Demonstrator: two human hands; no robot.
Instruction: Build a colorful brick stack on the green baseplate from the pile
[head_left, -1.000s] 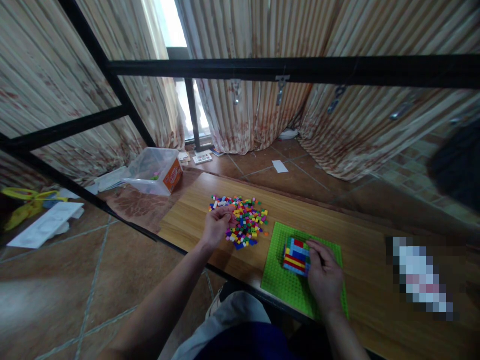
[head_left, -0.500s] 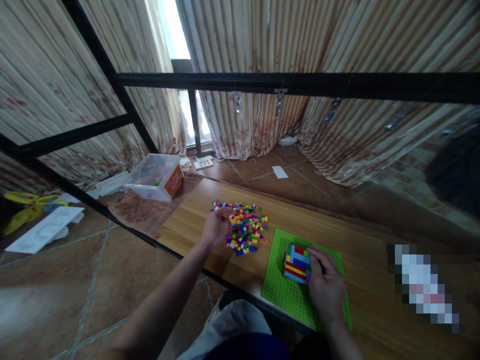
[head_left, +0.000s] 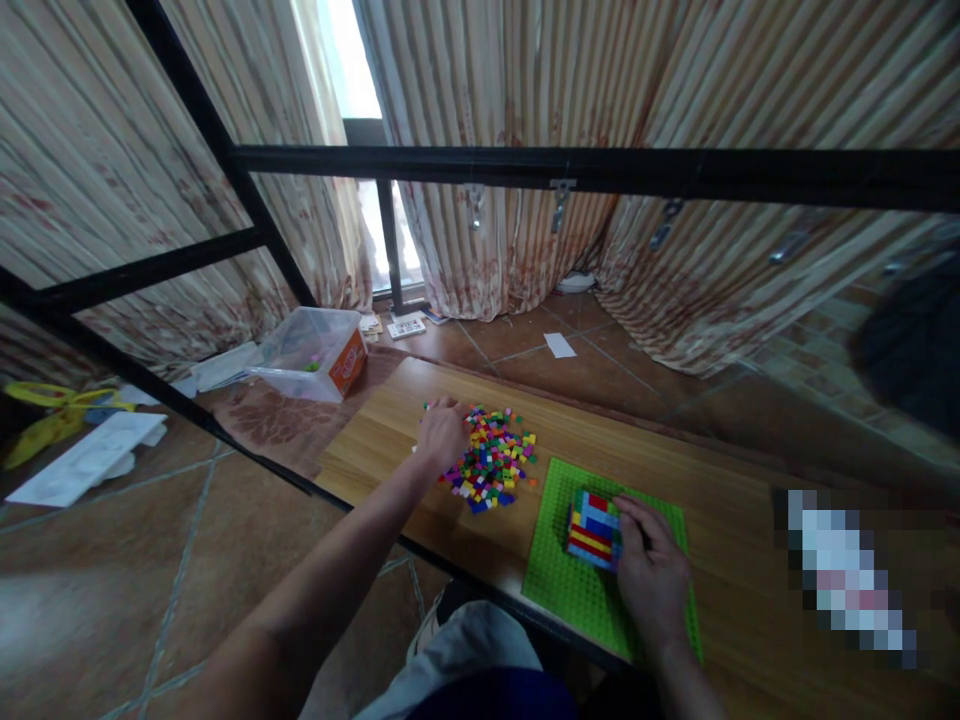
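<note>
red-yellow striped block (head_left: 591,538) | right hand (head_left: 652,555) curled, gripping its edge | left hand (head_left: 442,436): grip unclear

Left hand (head_left: 443,435) hides bricks (head_left: 491,455) (apparently).

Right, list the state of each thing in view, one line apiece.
Left hand: lowered at the loose bricks, hold hidden
Right hand: at the brick block's right side, grip unclear
Brick block: joined together, over the baseplate
Loose bricks: unassembled, spread in a heap
Green baseplate: flat on the table
Clear bin: open-topped
Curtains: mostly drawn, one gap
</note>
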